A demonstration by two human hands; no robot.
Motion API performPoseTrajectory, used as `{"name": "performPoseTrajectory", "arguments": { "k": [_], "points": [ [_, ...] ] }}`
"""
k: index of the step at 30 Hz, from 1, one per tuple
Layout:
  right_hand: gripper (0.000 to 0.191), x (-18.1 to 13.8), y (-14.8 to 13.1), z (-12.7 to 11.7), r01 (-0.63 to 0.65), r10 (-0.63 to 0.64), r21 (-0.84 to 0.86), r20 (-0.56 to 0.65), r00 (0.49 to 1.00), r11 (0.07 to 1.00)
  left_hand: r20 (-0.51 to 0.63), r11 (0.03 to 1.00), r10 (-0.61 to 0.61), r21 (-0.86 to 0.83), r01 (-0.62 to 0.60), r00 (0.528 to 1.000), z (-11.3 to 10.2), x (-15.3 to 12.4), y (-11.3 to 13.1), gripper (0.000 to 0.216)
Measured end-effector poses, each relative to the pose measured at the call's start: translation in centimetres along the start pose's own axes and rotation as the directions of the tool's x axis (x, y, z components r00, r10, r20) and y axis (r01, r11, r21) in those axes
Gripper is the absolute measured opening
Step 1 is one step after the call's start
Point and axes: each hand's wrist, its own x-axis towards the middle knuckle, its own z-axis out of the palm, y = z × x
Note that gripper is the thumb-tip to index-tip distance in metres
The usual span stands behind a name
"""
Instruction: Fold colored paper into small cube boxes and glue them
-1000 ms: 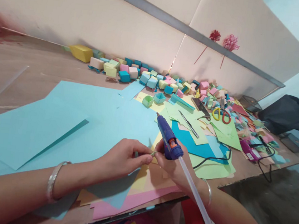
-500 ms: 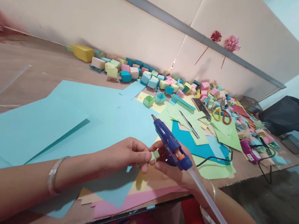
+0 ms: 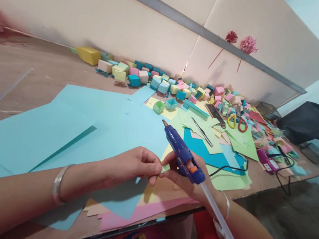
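Between the fingertips of my left hand [image 3: 144,165] is a small pale green paper piece [image 3: 165,168], pinched over the table's near side. My right hand [image 3: 183,178] grips a dark blue glue gun [image 3: 183,151], its nozzle pointing up and to the left. A clear glue stick [image 3: 217,214] sticks out of the gun's back end. The thumb and index fingertip of that hand also touch the green piece. My fingers cover much of the piece, and the gun hides part of my right hand. Light blue sheets [image 3: 110,117] lie beneath and left of my hands.
Small paper boxes [image 3: 143,77] line the wall. Two open boxes, green [image 3: 158,107] and blue [image 3: 171,104], sit ahead. A pen [image 3: 202,132], phone [image 3: 214,114] and scissors [image 3: 237,123] lie to the right, near a purple power strip [image 3: 267,161] with cables. Pink sheets [image 3: 124,223] border the front edge.
My right thumb and index finger have closed in on the green piece, which now shows less between the hands. The glue gun has barely moved.
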Motion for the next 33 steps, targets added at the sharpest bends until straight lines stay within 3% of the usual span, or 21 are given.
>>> {"name": "performPoseTrajectory", "arguments": {
  "k": [5, 9, 16, 19, 25, 33],
  "points": [
    [0.036, 0.1, 0.0, -0.1, 0.014, -0.011, 0.087, -0.034, 0.999, 0.996, -0.103, 0.975, 0.129, 0.195, -0.107, 0.986, 0.4, -0.1, 0.4, 0.035],
    [0.041, 0.1, -0.4, -0.1, -0.111, 0.109, 0.152, 0.023, 0.994, 0.982, -0.195, 0.886, 0.260, 0.437, -0.153, 0.946, 0.8, -0.3, 0.7, 0.028],
    [0.021, 0.1, -0.8, 0.9, -0.131, 0.136, 0.047, -0.117, 0.984, 0.990, -0.143, 0.724, 0.453, 0.635, -0.269, 0.880, 1.2, -0.5, 0.2, 0.025],
    [0.019, 0.0, -1.0, 0.9, -0.113, 0.113, 0.009, -0.091, 0.989, 0.994, -0.149, 0.736, 0.440, 0.625, -0.261, 0.885, 1.3, -0.5, 0.2, 0.025],
    [0.016, -0.1, -1.3, 0.1, -0.135, 0.138, 0.055, -0.052, 0.989, 0.989, -0.156, 0.888, 0.241, 0.435, -0.153, 0.958, 0.9, -0.3, 0.6, 0.033],
    [0.021, 0.0, 0.1, -0.6, -0.170, 0.212, 0.221, -0.183, 0.960, 0.960, -0.177, 0.925, 0.268, 0.323, -0.201, 0.947, 0.1, 0.1, -0.1, 0.030]
  ]
}}
